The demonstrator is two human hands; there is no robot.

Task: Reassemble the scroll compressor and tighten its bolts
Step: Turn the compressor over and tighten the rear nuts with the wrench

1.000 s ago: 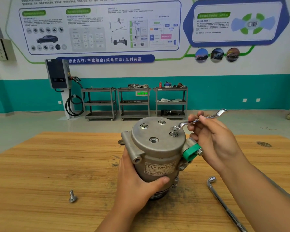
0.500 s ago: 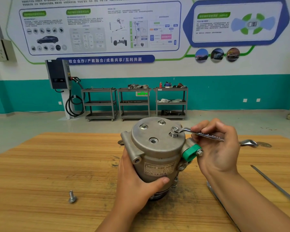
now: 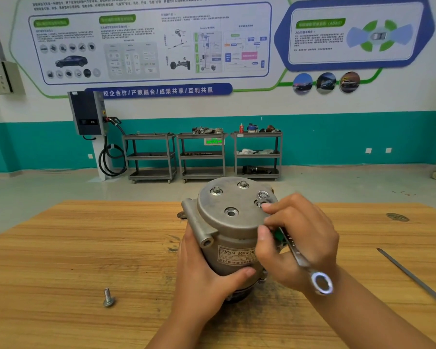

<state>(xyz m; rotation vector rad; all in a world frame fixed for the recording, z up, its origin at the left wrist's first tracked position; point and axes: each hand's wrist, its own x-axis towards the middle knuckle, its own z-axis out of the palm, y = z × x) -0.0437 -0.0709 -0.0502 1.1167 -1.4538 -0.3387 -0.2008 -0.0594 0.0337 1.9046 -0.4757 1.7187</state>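
Head view: toward the near-left corner of the worktop [image 3: 61,248] a loose bolt [image 3: 108,298] stands on its head, thread up, well apart from everything else. Nearer the middle, the left hand [image 3: 207,280] wraps the near-left side of the compressor [image 3: 229,222], its thumb curled across the body under the label plate [image 3: 237,255]. The compressor stands on end near the middle of the worktop, long axis upright, with its round end cover on top.

The right hand [image 3: 305,235] grips the wrench [image 3: 296,253] by the shaft, fingers and thumb curled round it. The wrench's free ring end points toward the near edge, just over the wrist. Its other ring sits on the cover bolt [image 3: 259,204] at the cover's right rim. Two more bolts [image 3: 216,190] sit on the cover's far side. A thin rod [image 3: 413,275] lies by the right edge. Beyond the far edge, three carts [image 3: 202,154] and a charging unit [image 3: 88,114] stand against the wall.

A second ago the wrench handle pointed toward the far-right corner, and half a second ago toward the right edge. It has swung clockwise round to the near edge, with its ring on the same bolt. The compressor, left hand and loose bolt have not moved.
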